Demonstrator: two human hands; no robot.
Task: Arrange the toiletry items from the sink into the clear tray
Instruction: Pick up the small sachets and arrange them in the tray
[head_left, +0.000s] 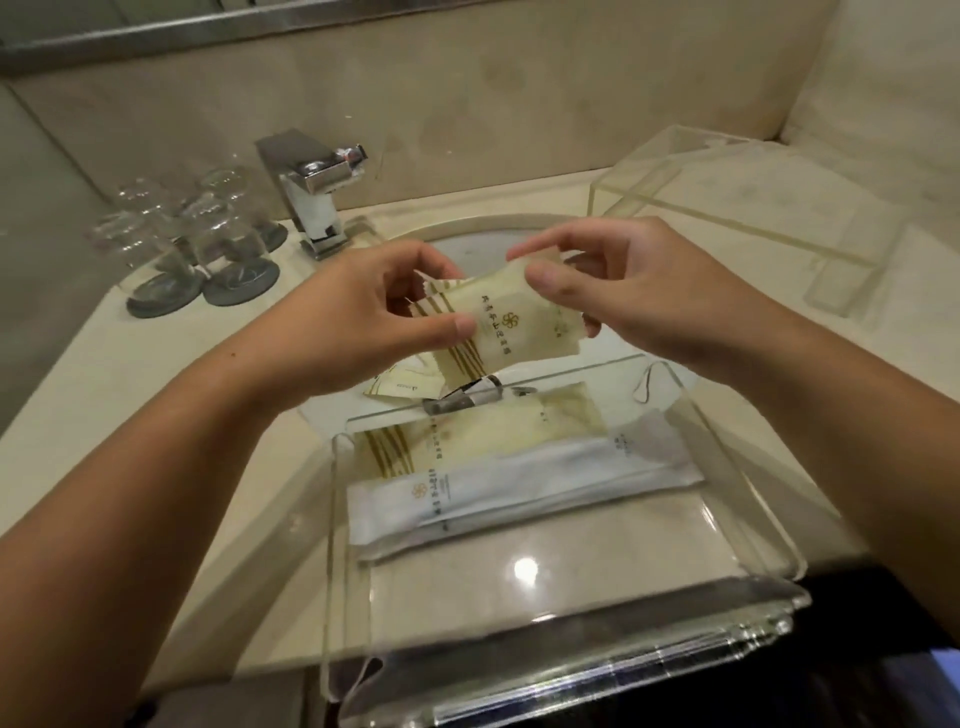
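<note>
Both hands hold a cream sachet (511, 322) with gold stripes and a flower logo above the sink (467, 244). My left hand (363, 322) pinches its left edge; my right hand (623, 291) pinches its top right corner. Below them the clear tray (769, 530) stands at the counter's front edge. Inside it lie a long white packet (519, 493) and a cream packet (493, 431) behind it. Two more items remain in the sink under my hands: a cream sachet (410, 384) and a small dark-capped tube (462, 400).
A chrome faucet (317, 192) stands behind the sink. Several upturned glasses (192, 244) on dark coasters sit at the back left. A second clear acrylic tray (753, 208) rests at the back right of the beige counter (156, 395).
</note>
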